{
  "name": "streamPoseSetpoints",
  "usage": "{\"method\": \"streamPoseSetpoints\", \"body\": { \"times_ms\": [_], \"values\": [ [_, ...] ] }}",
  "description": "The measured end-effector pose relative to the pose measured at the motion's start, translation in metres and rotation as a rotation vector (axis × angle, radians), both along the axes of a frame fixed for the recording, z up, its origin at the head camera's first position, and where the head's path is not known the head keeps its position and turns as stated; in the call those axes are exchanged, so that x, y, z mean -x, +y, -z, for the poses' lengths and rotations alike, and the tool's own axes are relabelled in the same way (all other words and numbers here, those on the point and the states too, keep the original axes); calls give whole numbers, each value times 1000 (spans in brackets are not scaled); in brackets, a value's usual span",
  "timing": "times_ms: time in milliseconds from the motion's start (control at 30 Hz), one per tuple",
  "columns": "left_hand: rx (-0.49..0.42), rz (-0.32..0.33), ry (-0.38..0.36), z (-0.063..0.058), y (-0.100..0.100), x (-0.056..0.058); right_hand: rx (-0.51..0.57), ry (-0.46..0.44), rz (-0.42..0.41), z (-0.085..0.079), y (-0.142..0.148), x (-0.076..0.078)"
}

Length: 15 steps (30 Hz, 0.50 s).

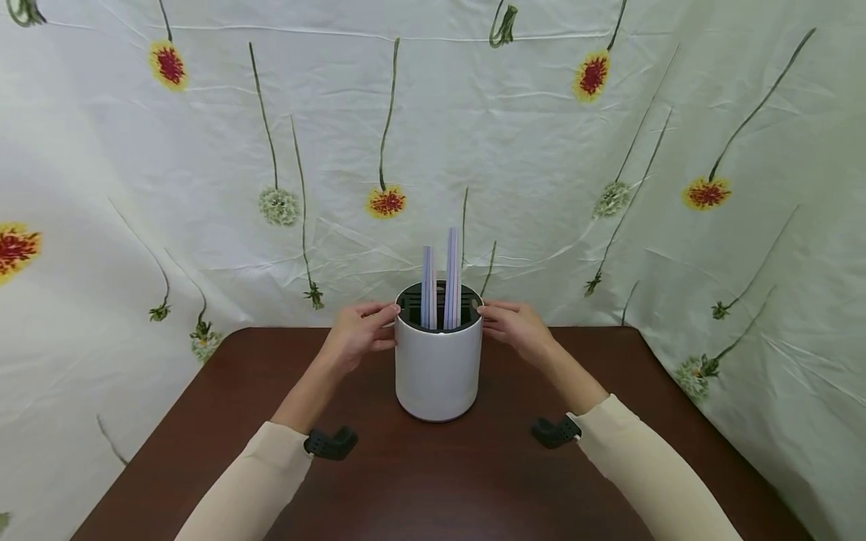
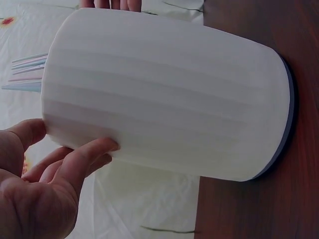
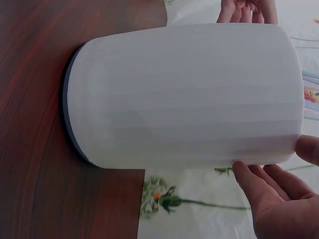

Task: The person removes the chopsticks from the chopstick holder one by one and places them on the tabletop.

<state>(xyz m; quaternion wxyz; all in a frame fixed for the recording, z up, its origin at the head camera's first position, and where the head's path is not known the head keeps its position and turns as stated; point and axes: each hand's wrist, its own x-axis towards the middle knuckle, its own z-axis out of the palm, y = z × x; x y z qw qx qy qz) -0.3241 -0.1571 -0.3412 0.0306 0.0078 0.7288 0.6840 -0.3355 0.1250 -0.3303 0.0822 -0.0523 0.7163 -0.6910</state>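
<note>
A white cylindrical holder (image 1: 437,376) with a black slotted top (image 1: 409,302) stands upright on the brown table. Two bundles of thin pastel strips, one bundle (image 1: 428,289) shorter than the other bundle (image 1: 452,282), rise out of its top; their exact kind is unclear. My left hand (image 1: 358,334) grips the holder's upper left side, thumb at the rim and fingers against the wall. On the opposite side my right hand (image 1: 517,328) holds it in the same way. Both wrist views show the holder's smooth wall (image 2: 164,94) and dark base (image 3: 70,109).
The dark brown tabletop (image 1: 433,481) spreads around the holder, with its far edge just behind it. A white cloth (image 1: 446,113) printed with flowers hangs behind and to the sides. Black straps with small devices (image 1: 331,443) sit on both wrists.
</note>
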Motion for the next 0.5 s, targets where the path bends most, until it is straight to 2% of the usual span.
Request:
{"method": "streamPoseSetpoints", "body": {
  "times_ms": [233,500],
  "values": [
    [32,3,0,-5,8,0,-14,15,0,-3,9,0],
    [161,65,-33,-19,12,9,-11,14,28,2,12,-3]
  ]
}}
